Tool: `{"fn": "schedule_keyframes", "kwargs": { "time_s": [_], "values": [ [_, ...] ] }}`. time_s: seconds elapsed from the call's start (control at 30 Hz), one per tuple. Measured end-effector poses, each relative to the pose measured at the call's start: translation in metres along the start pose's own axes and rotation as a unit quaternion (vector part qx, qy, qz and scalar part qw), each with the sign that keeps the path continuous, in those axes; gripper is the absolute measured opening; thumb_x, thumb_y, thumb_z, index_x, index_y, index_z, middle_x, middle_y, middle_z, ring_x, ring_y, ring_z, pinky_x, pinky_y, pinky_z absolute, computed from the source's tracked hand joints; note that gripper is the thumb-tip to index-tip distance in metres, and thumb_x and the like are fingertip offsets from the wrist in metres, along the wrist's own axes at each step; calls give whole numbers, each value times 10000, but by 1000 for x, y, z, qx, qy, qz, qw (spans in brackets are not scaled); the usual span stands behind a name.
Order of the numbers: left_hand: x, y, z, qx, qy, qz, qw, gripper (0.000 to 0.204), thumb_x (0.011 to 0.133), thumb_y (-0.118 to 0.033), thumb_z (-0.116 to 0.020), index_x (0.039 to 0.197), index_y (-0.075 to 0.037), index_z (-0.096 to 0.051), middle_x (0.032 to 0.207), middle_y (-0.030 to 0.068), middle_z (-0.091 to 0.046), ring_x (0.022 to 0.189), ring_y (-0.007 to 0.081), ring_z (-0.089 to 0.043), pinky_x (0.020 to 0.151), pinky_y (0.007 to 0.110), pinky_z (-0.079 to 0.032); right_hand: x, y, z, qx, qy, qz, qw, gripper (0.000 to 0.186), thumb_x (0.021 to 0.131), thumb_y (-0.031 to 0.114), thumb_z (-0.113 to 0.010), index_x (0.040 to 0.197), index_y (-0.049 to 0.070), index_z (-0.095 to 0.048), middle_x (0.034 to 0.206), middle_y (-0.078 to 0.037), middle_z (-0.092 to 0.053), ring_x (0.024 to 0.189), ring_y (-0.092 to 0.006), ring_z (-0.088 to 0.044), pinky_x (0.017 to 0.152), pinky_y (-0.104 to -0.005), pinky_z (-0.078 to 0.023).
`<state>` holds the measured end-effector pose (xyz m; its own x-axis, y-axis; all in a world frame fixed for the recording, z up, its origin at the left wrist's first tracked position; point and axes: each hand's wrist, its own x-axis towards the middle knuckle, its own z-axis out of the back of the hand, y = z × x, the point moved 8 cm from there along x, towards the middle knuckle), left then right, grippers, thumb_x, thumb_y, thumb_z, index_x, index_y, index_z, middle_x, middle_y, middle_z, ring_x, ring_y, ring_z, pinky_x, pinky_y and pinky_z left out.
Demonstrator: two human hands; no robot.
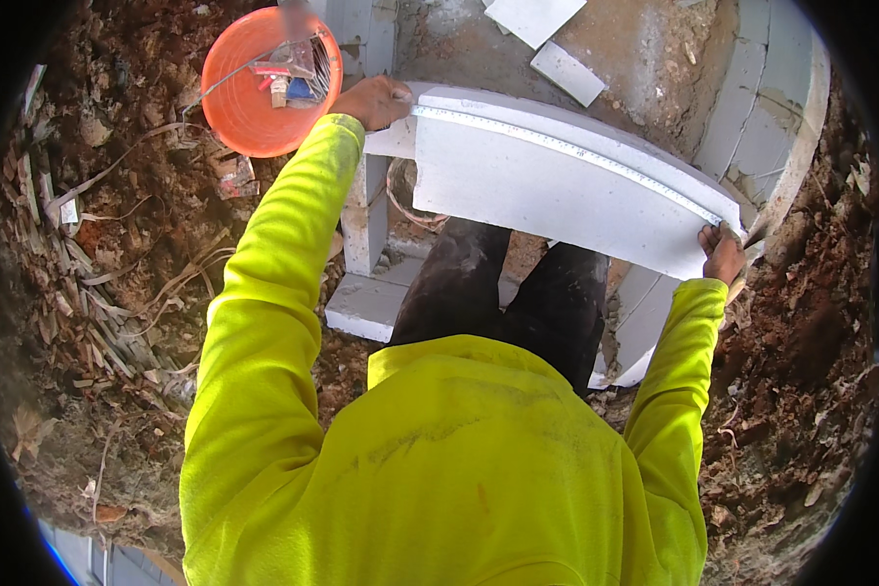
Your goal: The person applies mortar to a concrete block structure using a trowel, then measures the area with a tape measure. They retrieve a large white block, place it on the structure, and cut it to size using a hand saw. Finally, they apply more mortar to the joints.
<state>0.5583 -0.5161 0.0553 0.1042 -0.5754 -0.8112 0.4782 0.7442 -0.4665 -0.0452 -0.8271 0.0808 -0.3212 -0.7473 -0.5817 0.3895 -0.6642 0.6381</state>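
While the left hand (373, 103) curled its fingers around one end of the measuring tape (566, 147), the right hand (722, 252) pinched the other; the tape ran along the white block (547, 195) between both hands, an orange bucket (242, 109) just beside the left.

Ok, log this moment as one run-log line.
tape: stretched along white block; left hand: tape's left end; right hand: tape's right end; orange bucket: upper left

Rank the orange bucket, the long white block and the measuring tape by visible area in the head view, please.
1. Long white block
2. Orange bucket
3. Measuring tape, long but very narrow
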Motion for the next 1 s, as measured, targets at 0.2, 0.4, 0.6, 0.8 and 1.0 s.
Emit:
{"fn": "schedule_keyframes", "kwargs": {
  "time_s": [0.2,0.4,0.6,0.8,1.0],
  "values": [
    [-4,-7,3,3,-15,-2,1000,169,842,-172,-610,916,-28,-657,714,48,-595,696,146,-546,688,322,-462,7,-3,10,2,-18,-8,1000,213,918,84,-610,1017,-104,-618,930,-170,-651,738,-245,-682,625,-340,-614],
    [-6,-9,4,-5,-19,-7,1000,181,847,-181,-608,934,-34,-669,731,55,-614,699,143,-551,704,318,-467,7,-3,12,2,-23,7,1000,230,915,82,-607,1046,-107,-619,934,-175,-655,741,-250,-685,624,-340,-609],
    [-4,-9,4,20,-26,-23,999,212,851,-211,-611,942,-34,-683,738,86,-620,700,165,-563,714,323,-472,4,1,11,4,-18,14,1000,206,909,106,-623,1000,-78,-626,896,-148,-663,724,-234,-679,654,-340,-608],
    [5,-2,3,42,-20,10,999,221,840,-222,-606,937,-35,-675,774,122,-641,747,218,-600,738,352,-482,11,-4,13,9,-25,24,999,205,902,95,-621,1002,-83,-627,898,-152,-671,731,-229,-682,647,-336,-608],
    [8,0,3,-2,-43,-5,999,238,806,-238,-618,932,-44,-670,813,150,-657,789,278,-627,758,366,-491,14,-3,19,4,-36,32,999,194,885,79,-630,999,-78,-626,903,-147,-673,740,-224,-686,632,-321,-601]
  ]
}}
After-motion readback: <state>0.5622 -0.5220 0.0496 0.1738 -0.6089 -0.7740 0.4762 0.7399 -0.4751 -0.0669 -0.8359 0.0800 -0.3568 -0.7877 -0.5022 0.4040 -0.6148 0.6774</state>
